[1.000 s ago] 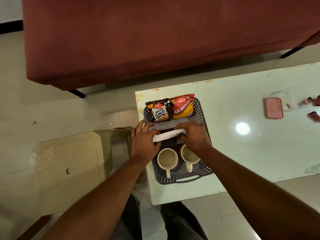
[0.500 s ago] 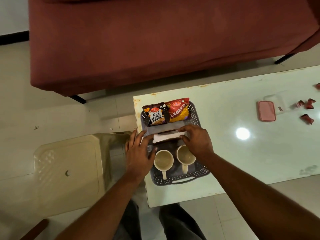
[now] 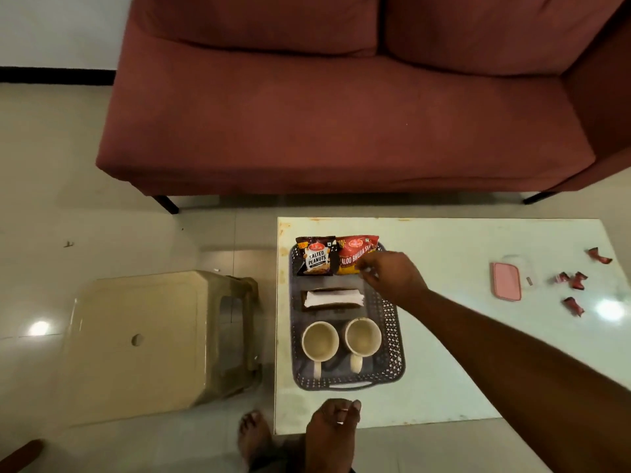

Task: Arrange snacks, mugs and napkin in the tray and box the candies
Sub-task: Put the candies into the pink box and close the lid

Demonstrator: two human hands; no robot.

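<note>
Tray at the frame's lower centre, near the table's left edge, already loaded: peanuts and bhujia packets side by side at its far end, folded napkin across the middle, two mugs at the near end, handles toward the viewer. By the look of it, tray part done.

Right hand over the tray's far right corner, fingers loosely curled, partly open, touching or just above the bhujia packet; no clear hold on anything. Left hand out of frame, so state unknown.

Candy part not yet started: pink box at centre right, seemingly with a clear part beside it, too faint to be sure. Four red candies loose on the table just right of the box, none inside as far as visible.

Plenty of bare table between tray and box, a clear sweep rightward for the hand. Candies near the frame's right edge; table edge there out of view. Sofa behind the table, stool on the floor to the left, well clear of the work.
</note>
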